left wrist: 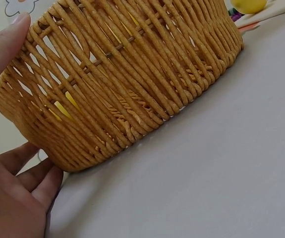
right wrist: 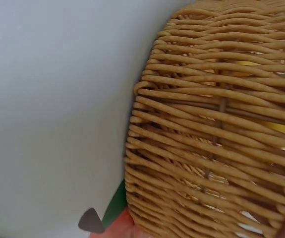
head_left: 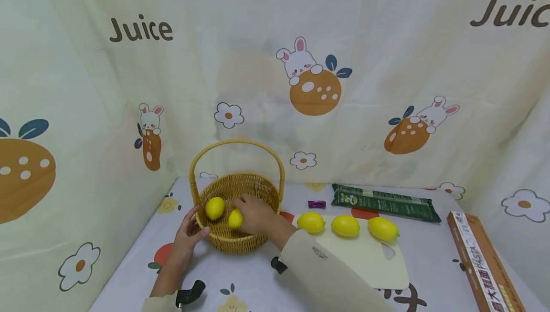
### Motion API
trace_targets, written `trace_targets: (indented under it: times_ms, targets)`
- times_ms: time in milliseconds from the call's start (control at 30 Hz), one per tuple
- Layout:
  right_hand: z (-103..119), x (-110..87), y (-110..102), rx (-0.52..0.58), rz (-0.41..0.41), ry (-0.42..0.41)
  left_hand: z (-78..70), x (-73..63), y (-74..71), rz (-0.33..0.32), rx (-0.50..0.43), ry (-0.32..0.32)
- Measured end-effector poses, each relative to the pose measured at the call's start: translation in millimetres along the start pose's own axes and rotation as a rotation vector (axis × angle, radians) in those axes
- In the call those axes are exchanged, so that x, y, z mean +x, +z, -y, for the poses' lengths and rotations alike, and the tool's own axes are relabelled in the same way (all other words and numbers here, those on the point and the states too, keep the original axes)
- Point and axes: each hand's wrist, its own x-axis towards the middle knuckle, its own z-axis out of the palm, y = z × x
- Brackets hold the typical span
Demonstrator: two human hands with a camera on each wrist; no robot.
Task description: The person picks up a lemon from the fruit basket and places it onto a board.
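A wicker basket [head_left: 238,244] with a tall arched handle stands on the table. My left hand [head_left: 188,233] grips its left rim, thumb over the edge and fingers along the outer wall, as the left wrist view also shows. Inside the basket, my right hand [head_left: 255,214] holds a lemon [head_left: 235,219] at its fingertips. Another lemon [head_left: 215,208] lies in the basket to the left of it. In the right wrist view the wicker wall [right wrist: 206,129] hides most of the right hand.
Three lemons, the nearest one [head_left: 311,222] by the right sleeve, sit along the back of a cream cutting board [head_left: 378,266]. Behind lie a green packet [head_left: 384,202] and a small purple packet [head_left: 316,204]. A long pasta box [head_left: 485,264] lies at the right.
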Motion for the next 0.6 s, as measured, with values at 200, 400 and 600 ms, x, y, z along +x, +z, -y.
trace_targets:
  times_ms: [200,400,600]
  targets:
    - [-3,-13.5,-10,0.055,-0.062,0.043,-4.0,-1.7,1.1,0.005,0.005,0.004]
    - [-7,-32.9,-21,0.161,-0.151,0.061,-2.9,-0.9,-0.4,0.005,0.004,0.001]
    - [-15,-56.3,-30,0.221,-0.233,0.083,-0.5,0.4,-0.4,0.006,0.009,-0.001]
